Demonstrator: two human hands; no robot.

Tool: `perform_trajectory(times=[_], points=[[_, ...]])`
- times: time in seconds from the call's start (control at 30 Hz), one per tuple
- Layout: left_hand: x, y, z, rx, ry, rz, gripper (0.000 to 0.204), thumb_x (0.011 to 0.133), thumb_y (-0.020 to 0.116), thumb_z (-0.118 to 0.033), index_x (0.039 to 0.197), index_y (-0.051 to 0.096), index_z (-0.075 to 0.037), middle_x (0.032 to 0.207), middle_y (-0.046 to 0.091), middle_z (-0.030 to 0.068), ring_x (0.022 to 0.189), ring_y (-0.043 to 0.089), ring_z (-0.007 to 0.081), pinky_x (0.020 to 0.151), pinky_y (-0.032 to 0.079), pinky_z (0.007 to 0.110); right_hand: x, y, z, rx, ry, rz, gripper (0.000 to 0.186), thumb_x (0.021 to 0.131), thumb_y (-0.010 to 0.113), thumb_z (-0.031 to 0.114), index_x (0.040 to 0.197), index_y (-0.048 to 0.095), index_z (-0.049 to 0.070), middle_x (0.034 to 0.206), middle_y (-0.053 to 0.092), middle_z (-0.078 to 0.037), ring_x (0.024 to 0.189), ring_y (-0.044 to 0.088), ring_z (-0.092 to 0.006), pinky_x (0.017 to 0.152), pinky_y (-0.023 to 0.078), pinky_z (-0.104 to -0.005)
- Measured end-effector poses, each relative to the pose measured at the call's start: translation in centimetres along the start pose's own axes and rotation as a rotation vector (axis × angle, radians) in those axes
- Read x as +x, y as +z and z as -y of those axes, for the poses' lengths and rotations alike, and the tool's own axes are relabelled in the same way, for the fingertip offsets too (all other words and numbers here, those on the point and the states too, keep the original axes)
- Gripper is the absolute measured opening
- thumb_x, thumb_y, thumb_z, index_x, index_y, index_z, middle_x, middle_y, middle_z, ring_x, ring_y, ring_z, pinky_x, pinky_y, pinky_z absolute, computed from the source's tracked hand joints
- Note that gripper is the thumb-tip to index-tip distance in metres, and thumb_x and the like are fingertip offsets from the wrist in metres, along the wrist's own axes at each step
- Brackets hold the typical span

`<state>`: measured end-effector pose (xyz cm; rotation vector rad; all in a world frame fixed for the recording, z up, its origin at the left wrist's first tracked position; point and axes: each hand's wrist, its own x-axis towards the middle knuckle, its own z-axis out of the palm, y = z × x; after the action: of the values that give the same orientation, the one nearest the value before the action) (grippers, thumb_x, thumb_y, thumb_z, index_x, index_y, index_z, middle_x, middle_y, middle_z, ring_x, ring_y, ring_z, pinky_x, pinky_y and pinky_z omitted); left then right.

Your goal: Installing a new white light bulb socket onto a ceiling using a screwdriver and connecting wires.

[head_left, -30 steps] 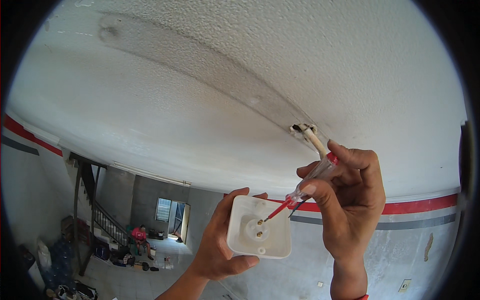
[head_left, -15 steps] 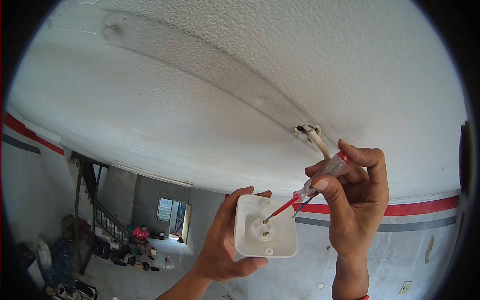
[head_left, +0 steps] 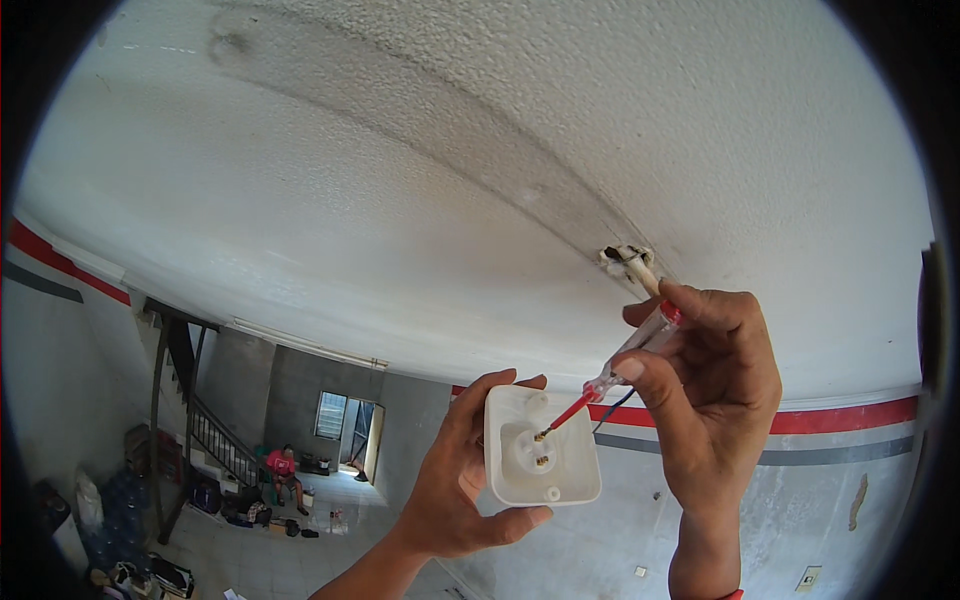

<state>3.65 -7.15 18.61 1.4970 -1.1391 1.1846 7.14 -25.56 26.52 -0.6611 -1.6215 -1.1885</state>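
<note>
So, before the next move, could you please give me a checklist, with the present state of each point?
1. Box held: ok, the left hand grips it.
2. Box's open side facing the camera: ok.
3. Screwdriver held: ok, the right hand grips its handle.
4. Tip lined up: ok, it appears to meet the upper terminal.
5. Tip properly seated: cannot tell, the contact is too small to see.
6. Wire connected: cannot tell, it hangs near the box's right edge but its join is not visible.
</note>
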Motion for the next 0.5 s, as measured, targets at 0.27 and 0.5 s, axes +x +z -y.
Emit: perform_trajectory(times=[0.27,0.5], points=[[0.1,0.2,0.2,-0.055,-0.016,-0.014,0.104,0.065,0.081,-0.008,0.148,0.018,-0.006,0.146,0.035,0.0191,0.132,0.04,0.0275,0.109,0.036,0.044,0.3,-0.1,0.3,-0.035,0.149,0.0,0.04,0.083,0.071,0.0,0.119,0.057,-0.006,0.09,0.069,-0.015,0.087,0.069,-0.018,0.075,0.057,-0.029],[0.3,0.1,0.0,-0.05,-0.015,-0.02,0.105,0.065,0.081,-0.008,0.148,0.017,-0.005,0.147,0.034,0.0198,0.133,0.04,0.0277,0.11,0.035,0.044,0.3,0.0,0.6,-0.067,0.055,0.005,0.04,0.083,0.07,-0.002,0.121,0.058,-0.005,0.087,0.07,-0.013,0.08,0.07,-0.0174,0.073,0.058,-0.0294]])
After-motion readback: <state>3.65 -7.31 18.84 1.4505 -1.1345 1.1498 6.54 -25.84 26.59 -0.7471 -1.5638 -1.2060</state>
